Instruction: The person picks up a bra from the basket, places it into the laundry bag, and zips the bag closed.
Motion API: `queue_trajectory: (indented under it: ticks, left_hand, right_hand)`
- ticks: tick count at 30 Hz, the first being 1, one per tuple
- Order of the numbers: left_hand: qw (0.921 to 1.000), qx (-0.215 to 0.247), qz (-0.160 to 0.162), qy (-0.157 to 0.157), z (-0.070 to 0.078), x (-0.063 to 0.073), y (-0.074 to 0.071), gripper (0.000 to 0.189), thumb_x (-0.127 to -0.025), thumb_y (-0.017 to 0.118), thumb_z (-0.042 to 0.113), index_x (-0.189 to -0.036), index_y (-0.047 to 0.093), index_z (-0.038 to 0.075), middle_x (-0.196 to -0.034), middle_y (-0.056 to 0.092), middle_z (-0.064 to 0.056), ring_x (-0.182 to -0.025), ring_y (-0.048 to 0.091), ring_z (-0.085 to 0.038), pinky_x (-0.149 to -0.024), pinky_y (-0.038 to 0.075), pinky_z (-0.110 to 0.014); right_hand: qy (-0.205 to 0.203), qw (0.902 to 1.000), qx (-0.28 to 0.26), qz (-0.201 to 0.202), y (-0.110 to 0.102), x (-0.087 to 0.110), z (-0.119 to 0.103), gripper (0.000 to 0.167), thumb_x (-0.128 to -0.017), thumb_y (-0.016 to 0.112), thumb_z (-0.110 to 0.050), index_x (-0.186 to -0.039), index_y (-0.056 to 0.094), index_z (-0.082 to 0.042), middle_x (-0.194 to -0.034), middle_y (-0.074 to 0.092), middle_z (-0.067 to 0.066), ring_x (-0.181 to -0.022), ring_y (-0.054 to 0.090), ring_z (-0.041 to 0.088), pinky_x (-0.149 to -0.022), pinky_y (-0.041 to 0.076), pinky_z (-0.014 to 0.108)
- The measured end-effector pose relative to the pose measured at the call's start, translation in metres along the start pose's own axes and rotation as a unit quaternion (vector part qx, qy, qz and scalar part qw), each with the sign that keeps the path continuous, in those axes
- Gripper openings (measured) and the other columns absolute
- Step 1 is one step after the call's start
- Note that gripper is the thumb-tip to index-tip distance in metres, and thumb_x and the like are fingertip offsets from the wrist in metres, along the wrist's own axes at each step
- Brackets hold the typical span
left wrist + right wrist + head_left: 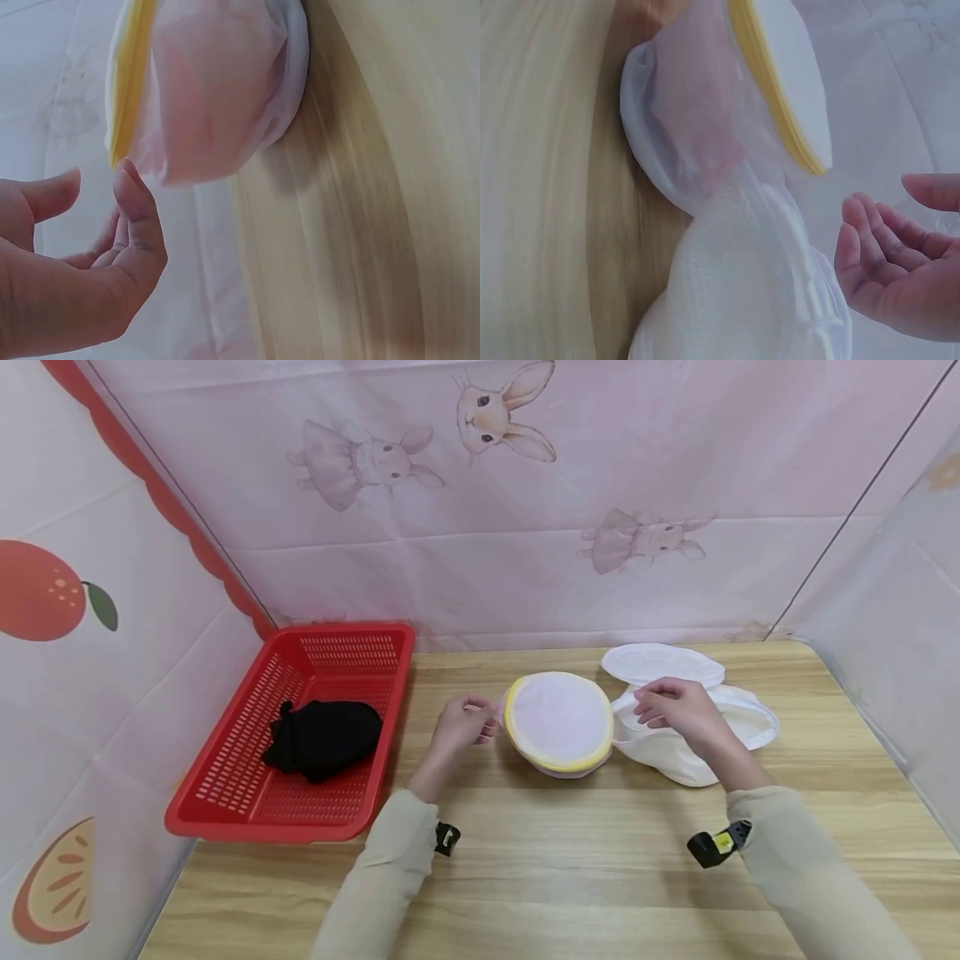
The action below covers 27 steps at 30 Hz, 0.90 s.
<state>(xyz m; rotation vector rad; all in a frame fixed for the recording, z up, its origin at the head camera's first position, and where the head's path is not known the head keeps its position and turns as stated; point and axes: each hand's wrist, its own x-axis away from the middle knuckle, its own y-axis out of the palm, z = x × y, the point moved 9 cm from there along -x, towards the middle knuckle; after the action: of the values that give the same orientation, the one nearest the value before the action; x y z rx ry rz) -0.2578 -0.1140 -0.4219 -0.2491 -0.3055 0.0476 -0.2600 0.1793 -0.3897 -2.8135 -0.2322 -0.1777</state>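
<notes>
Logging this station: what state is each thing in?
Red plastic basket: upright, holding black fabric.
Black fabric: bunched.
Yellow-trimmed mesh bag: top covered; fastening unclear.
White fabric bag: slumped, open, lid behind.
Left grip: loosely curled beside yellow-trimmed mesh bag, contact unclear.
Right grip: loosely curled, holding nothing.

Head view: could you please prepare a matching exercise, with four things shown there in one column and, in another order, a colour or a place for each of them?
Things
1. basket
2. cloth bundle
3. round bag
4. limp bag

Colour or place
A. yellow-edged, between the left hand and the right hand
B. red, with slotted walls
C. white, rightmost of the four
D. black, lying inside item 1

Right pairs: 1-B, 2-D, 3-A, 4-C
</notes>
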Motion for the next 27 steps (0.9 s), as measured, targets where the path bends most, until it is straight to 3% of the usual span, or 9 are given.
queue_trajectory:
  ticks: [8, 12, 20, 23, 27]
  left_hand:
    - [0.9999, -0.007, -0.009, 0.004, -0.003, 0.001, -0.003, 0.019, -0.089, 0.058, 0.013, -0.097, 0.056, -0.004, -0.077, 0.063, -0.014, -0.059, 0.058, -0.012, -0.060, 0.053, -0.027]
    - [0.9993, -0.010, -0.034, 0.015, -0.005, 0.001, 0.006, 0.016, -0.089, 0.058, 0.010, -0.093, 0.058, -0.006, -0.076, 0.062, -0.015, -0.060, 0.058, -0.014, -0.058, 0.052, -0.027]
    - [0.9971, -0.023, -0.072, 0.011, -0.006, 0.005, 0.028, 0.015, -0.085, 0.064, 0.008, -0.088, 0.060, -0.006, -0.063, 0.057, -0.004, -0.055, 0.054, -0.009, -0.053, 0.049, -0.021]
    - [0.9974, -0.021, -0.068, 0.004, -0.009, 0.004, 0.031, 0.013, -0.084, 0.064, 0.006, -0.086, 0.060, -0.006, -0.062, 0.056, -0.004, -0.054, 0.054, -0.009, -0.052, 0.049, -0.020]
    - [0.9992, -0.018, -0.035, 0.001, -0.012, 0.002, 0.026, 0.011, -0.082, 0.065, 0.003, -0.083, 0.061, -0.006, -0.063, 0.057, -0.005, -0.054, 0.055, -0.010, -0.059, 0.053, -0.027]
  right_hand:
    - [0.013, 0.9996, -0.025, -0.009, -0.018, 0.007, 0.009, 0.022, -0.092, 0.053, -0.012, -0.101, 0.052, 0.008, -0.078, 0.064, 0.003, -0.069, 0.063, 0.011, -0.065, 0.054, 0.027]
    - [0.014, 0.9997, -0.011, -0.017, -0.020, 0.009, 0.013, 0.023, -0.093, 0.050, -0.011, -0.102, 0.052, 0.011, -0.078, 0.063, 0.003, -0.069, 0.062, 0.011, -0.065, 0.053, 0.026]
    - [0.005, 0.9991, -0.008, -0.041, -0.013, 0.012, 0.019, 0.028, -0.093, 0.047, -0.006, -0.106, 0.049, 0.019, -0.078, 0.063, 0.006, -0.069, 0.062, 0.012, -0.065, 0.053, 0.028]
    - [0.004, 0.9991, -0.007, -0.043, -0.011, 0.012, 0.020, 0.028, -0.093, 0.047, -0.006, -0.106, 0.049, 0.019, -0.078, 0.063, 0.006, -0.069, 0.062, 0.013, -0.065, 0.053, 0.028]
    - [0.005, 0.9988, -0.006, -0.047, -0.007, 0.012, 0.020, 0.029, -0.093, 0.047, -0.006, -0.107, 0.048, 0.019, -0.078, 0.063, 0.007, -0.068, 0.062, 0.013, -0.064, 0.053, 0.028]
